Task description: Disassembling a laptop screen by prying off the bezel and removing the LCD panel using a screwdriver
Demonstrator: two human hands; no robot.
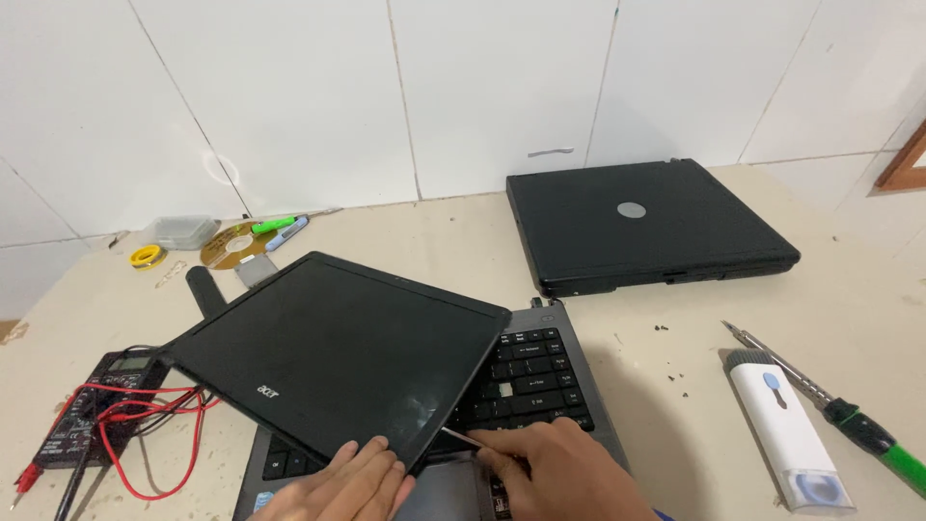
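Observation:
A black laptop screen panel (338, 352) lies tilted across the keyboard base (535, 371) of an opened laptop at the near edge of the table. My left hand (342, 482) presses flat on the panel's near edge with fingers spread. My right hand (564, 473) grips a thin metal tool (461, 437) whose tip points under the panel's near corner, beside the keys.
A second, closed black laptop (646, 227) lies at the back right. A white oblong device (789, 429) and a green-handled screwdriver (834, 410) lie at the right. A multimeter (92, 405) with red leads sits at the left. A disc (231, 246), solder roll (147, 256) and plastic box (181, 232) lie near the wall.

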